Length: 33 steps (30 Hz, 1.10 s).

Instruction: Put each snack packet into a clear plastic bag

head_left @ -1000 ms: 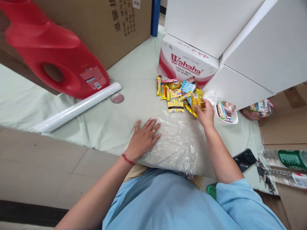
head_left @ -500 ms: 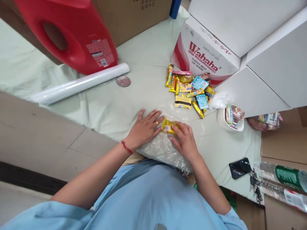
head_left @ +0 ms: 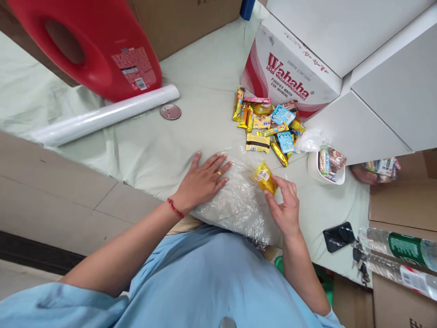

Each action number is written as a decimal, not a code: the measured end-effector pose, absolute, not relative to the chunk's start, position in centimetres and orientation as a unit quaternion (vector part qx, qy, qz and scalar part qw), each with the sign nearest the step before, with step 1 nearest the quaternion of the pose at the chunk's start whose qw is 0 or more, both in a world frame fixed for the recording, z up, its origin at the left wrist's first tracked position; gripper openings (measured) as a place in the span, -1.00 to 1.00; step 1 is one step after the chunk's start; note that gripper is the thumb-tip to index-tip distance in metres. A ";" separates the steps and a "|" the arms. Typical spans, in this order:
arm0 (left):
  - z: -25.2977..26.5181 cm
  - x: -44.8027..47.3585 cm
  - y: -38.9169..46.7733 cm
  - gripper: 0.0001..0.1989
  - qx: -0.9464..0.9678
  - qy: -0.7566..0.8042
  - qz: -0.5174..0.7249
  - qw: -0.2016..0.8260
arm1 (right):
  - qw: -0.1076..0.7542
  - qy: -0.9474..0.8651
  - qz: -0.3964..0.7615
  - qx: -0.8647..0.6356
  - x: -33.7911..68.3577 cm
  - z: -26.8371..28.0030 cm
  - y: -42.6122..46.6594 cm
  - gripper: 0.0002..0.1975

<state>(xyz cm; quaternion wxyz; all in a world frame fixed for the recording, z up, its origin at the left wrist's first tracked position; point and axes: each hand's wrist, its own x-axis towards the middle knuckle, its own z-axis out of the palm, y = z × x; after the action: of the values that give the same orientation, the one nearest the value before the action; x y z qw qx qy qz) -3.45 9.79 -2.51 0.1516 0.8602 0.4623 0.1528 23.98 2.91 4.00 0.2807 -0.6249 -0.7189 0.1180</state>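
Observation:
Between the thumb and fingers of my right hand is a yellow snack packet with a white barcode label, raised over a clear plastic bag. My left hand lies flat with fingers spread, on the left part of that bag. The bag is crinkled and spreads from the table edge in front of my body toward the middle. Beyond my right hand is a pile of wrapped snacks, mostly yellow, with a few blue and pink packets among them.
A red jug, a plastic film roll and a round disc are at the left. Behind the snacks stands a Wahaha carton. To the right are a white tub of snacks, a phone, keys and bottles.
My right hand has lifted the yellow packet off the plastic bag and carried it to the right. My left hand stays flat on the bag.

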 end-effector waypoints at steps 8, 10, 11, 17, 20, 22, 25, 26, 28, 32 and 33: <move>-2.7 -3.5 9.8 -0.42 0.861 0.464 0.162 0.133 | 0.136 -0.790 0.096 -0.589 20.3 2.0 2.7 -0.29; -2.7 -3.5 9.9 -0.42 0.863 0.461 0.162 0.131 | 0.115 -0.804 0.072 -0.579 19.6 1.6 2.5 -0.25; -2.7 -3.5 9.9 -0.42 0.863 0.461 0.161 0.131 | 0.103 -0.812 0.066 -0.571 19.4 1.3 2.5 -0.26; -2.5 -3.4 9.8 -0.43 0.859 0.467 0.162 0.134 | 0.058 -0.849 0.072 -0.520 19.8 -1.0 3.0 -0.35; -2.4 -3.4 9.8 -0.44 0.860 0.463 0.166 0.136 | 0.053 -0.854 0.082 -0.511 20.1 -0.9 3.4 -0.37; -2.4 -3.5 9.8 -0.44 0.860 0.461 0.169 0.136 | 0.053 -0.856 0.095 -0.505 20.0 -0.4 3.6 -0.37; -2.5 -3.5 9.8 -0.44 0.858 0.464 0.175 0.137 | 0.081 -0.854 0.121 -0.500 20.5 0.2 4.0 -0.37; -2.5 -3.5 9.8 -0.44 0.857 0.465 0.176 0.138 | 0.106 -0.847 0.125 -0.506 21.2 0.4 4.4 -0.39; -2.4 -3.5 9.8 -0.44 0.856 0.466 0.175 0.139 | 0.174 -0.819 0.113 -0.535 23.2 0.5 6.1 -0.43; -2.4 -3.4 9.9 -0.44 0.857 0.466 0.167 0.141 | 0.261 -0.715 0.033 -0.648 29.0 0.2 12.5 -0.49; -2.4 -3.4 9.9 -0.44 0.857 0.466 0.167 0.139 | 0.254 -0.690 0.017 -0.678 30.3 0.0 14.3 -0.50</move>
<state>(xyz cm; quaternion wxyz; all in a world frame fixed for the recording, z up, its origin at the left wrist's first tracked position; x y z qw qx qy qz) -3.45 9.88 -2.35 0.1395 0.8575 0.4663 0.1670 30.31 14.34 -0.02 0.2536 -0.6780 -0.6898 0.0167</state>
